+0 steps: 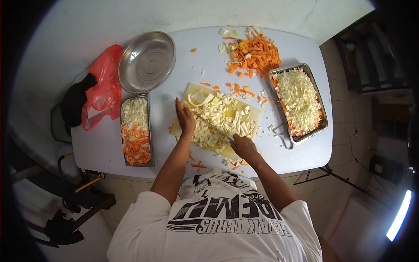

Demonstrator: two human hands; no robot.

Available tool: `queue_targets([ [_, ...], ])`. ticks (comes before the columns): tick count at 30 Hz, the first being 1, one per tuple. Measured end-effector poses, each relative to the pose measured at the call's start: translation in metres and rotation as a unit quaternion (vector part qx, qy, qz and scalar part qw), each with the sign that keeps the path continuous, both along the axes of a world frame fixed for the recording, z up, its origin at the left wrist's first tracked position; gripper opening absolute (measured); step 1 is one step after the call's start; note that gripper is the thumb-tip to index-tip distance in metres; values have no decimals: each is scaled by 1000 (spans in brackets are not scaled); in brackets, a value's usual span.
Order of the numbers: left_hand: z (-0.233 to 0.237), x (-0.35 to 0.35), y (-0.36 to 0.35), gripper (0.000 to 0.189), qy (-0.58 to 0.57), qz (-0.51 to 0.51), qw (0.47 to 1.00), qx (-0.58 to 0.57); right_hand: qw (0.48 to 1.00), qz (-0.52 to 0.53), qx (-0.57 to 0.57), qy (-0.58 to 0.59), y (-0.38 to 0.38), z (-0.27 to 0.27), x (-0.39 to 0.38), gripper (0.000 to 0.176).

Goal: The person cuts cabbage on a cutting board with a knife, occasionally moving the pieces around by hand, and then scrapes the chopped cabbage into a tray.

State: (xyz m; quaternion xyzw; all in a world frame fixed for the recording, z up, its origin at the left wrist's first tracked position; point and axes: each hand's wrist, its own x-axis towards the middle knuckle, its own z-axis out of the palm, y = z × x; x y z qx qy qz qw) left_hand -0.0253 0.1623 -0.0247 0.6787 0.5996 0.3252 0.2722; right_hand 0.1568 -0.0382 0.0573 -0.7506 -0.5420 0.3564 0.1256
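Gripping a long-bladed metal knife [230,139] in closed fingers, the right hand [245,147] works above a pale yellow rectangular board [257,115] that shields the white worktop [301,159], while the left hand [186,120], fingers open and nearly straight, sits by the tip, probably steadying it, though I can't tell whether it touches. Chopped pale cabbage [216,109] covers the board, with filled metal trays on either side, likely for easy reach. I count one knife, one board, two trays [151,131] [325,123].

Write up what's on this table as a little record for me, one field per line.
Left hand: open, at the knife's far end
Right hand: gripping the knife
Cutting board: pale, strewn with chopped cabbage
Left tray: narrow, shredded cabbage and carrot
Right tray: wider, cabbage over carrot
Beyond the board: pile of carrot pieces and peelings
Far left: red plastic bag, round metal dish or lid
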Motion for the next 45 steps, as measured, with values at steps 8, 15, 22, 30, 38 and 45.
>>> queue_targets([
  [8,10,-41,13,47,50,-110,992,30,997,-54,0,52,-47,33,-4,25],
  [15,14,-68,-16,31,67,-183,978,72,986,-43,141,72,-74,38,-26,33],
  [22,16,-63,-63,56,90,-95,988,80,980,63,188,33,-54,27,-51,55],
  [30,0,-49,-57,73,62,-147,986,55,987,56,151,5,-50,36,-57,52],
  [38,-2,-17,-13,66,118,75,985,-101,986,89,138,-33,-40,23,-53,60],
  [45,-11,13,0,71,285,6,956,-69,986,95,2,-138,-36,5,-66,78],
])
